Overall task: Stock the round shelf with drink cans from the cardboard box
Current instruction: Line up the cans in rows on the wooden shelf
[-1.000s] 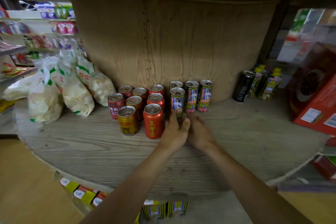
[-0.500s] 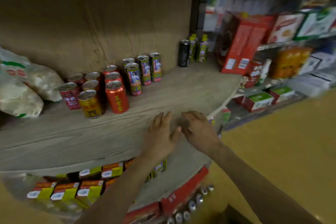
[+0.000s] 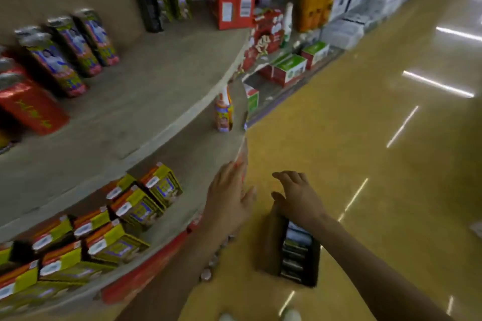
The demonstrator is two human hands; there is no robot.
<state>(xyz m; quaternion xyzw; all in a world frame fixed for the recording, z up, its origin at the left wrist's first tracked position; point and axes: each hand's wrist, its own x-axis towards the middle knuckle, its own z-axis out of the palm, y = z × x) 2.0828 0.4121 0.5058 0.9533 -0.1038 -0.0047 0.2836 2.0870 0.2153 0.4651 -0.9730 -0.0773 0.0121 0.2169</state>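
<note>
Both hands empty, fingers loosely spread. Left hand (image 3: 229,198) just off the lower tier's rim of the round shelf (image 3: 156,81). Right hand (image 3: 297,198) over the far end of the cardboard box (image 3: 271,242); boxed cans (image 3: 296,253) lie inside. Shelved cans (image 3: 78,44) stand upright at the upper tier's back, blurred.

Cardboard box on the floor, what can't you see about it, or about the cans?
- Head view: cardboard box, far end hidden by the right hand; cans inside uncountable.
- Head view: shelf cans, blurred by motion, labels unreadable.
- Head view: red can, cut off by left edge.

Cans (image 3: 78,44) on round shelf (image 3: 156,81) — box (image 3: 294,250) on floor (image 3: 365,138).
</note>
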